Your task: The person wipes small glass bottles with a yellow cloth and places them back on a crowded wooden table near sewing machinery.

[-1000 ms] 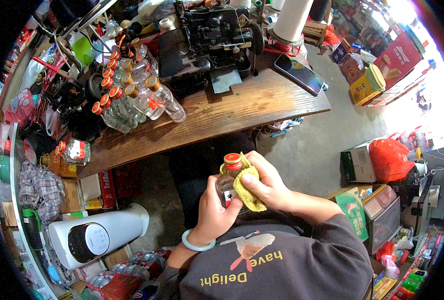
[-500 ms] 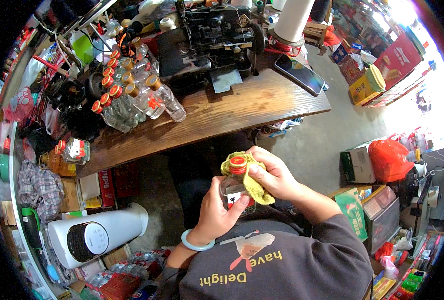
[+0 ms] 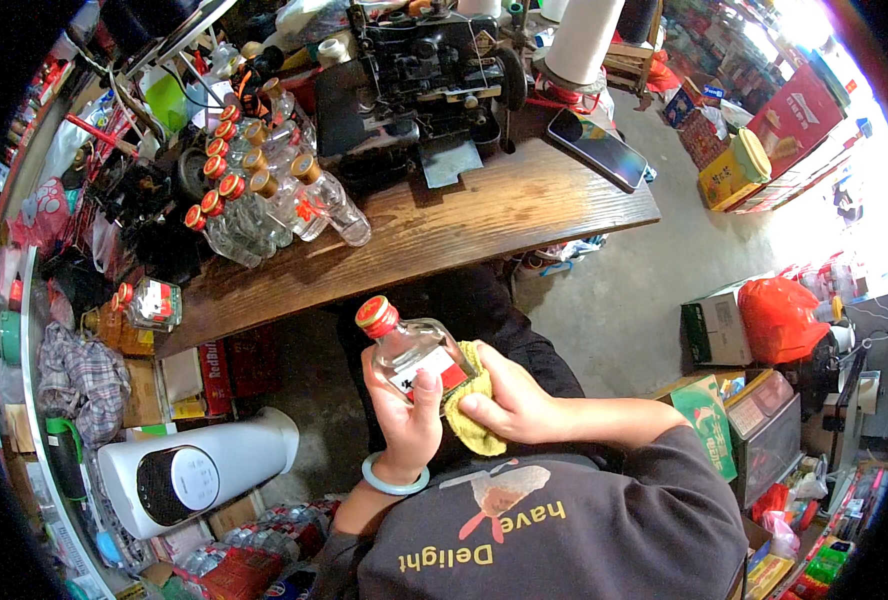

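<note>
A flat clear glass liquor bottle (image 3: 422,350) with a red-and-gold cap and a white-and-red label lies tilted in front of me, its cap toward the upper left. My left hand (image 3: 404,420) is closed round its side, thumb across the label; a pale bangle circles that wrist. My right hand (image 3: 514,400) grips a yellow-green cloth (image 3: 478,418) and presses it against the base end of the bottle. The fingers behind the bottle and cloth are partly hidden.
A wooden table (image 3: 414,235) ahead carries several capped glass bottles (image 3: 299,195), a black sewing machine (image 3: 429,75), a phone (image 3: 597,148) and a white thread cone (image 3: 586,40). More bottles (image 3: 151,300) stand at the left. A white appliance (image 3: 199,470) stands lower left, boxes (image 3: 719,325) at right.
The bottle has gone from nearly upright to tilted, its cap swinging left. My right hand with the cloth has moved down from beside the cap to the bottle's base end.
</note>
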`<state>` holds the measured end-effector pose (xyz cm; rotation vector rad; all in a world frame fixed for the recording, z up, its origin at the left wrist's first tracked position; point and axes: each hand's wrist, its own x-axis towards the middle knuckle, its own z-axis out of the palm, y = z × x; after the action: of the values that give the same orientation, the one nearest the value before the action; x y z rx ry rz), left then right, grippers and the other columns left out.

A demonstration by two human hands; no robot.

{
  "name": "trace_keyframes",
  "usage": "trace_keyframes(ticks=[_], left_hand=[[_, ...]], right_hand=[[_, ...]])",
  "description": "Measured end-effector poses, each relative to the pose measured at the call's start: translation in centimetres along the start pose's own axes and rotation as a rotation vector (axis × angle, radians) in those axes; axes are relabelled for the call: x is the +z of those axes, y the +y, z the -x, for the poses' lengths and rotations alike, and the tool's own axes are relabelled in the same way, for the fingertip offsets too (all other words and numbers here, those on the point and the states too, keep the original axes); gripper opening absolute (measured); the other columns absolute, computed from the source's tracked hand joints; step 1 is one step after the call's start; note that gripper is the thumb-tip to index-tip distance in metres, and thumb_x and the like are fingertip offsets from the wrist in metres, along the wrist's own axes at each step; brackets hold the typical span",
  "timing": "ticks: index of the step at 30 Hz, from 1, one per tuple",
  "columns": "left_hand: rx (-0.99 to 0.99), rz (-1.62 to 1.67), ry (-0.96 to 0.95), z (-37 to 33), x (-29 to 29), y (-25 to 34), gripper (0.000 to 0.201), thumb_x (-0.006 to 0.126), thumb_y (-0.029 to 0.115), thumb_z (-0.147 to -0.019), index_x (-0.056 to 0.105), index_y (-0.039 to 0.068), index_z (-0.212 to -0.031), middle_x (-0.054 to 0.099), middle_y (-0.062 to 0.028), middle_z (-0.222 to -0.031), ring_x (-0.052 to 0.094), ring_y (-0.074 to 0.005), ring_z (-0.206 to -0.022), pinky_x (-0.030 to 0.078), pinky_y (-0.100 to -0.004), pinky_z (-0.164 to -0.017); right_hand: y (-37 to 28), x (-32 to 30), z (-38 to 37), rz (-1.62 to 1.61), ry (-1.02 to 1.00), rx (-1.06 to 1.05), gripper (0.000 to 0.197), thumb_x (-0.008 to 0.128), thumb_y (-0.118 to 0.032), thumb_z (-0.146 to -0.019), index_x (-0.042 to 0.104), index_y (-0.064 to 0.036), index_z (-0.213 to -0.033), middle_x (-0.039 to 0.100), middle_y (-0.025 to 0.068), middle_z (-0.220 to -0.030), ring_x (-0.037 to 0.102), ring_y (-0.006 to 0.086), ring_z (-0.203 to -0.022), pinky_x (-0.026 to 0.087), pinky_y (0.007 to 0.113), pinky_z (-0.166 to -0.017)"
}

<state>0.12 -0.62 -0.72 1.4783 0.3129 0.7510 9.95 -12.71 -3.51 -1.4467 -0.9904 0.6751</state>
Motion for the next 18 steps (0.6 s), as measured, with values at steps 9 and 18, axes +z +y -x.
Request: trace_keyframes(ticks=[9, 18], left_hand=[[0.021, -0.005, -0.004, -0.5, -0.2, -1.1, 0.067, 0.062, 0.019, -0.093, 0.017, 0.005, -0.141, 0.047, -0.011, -0.124, 0.05, -0.0181, -0.111, 0.041, -0.0341, -0.097], [-0.36, 0.545, 0.032, 0.2, 0.0, -1.5, 0.059, 0.046, 0.046, -0.098, 0.027, 0.013, -0.143, 0.049, -0.0043, -0.116, 0.051, -0.0149, -0.1, 0.045, -0.0328, -0.09]], right_hand=[[-1.2, -1.2, -0.4, 0.482, 0.175, -0.239, 0.04, 0.075, -0.033, -0.075, 0.052, -0.0027, -0.089, 0.051, 0.0149, -0.084, 0.056, 0.0343, -0.071, 0.048, 0.04, -0.061], [-2.1, -1.4, -0.8, 0.652, 0.129, -0.352, 0.051, 0.075, -0.053, -0.068, 0.057, -0.0067, -0.08, 0.053, 0.0091, -0.077, 0.057, 0.0276, -0.066, 0.048, 0.037, -0.055]])
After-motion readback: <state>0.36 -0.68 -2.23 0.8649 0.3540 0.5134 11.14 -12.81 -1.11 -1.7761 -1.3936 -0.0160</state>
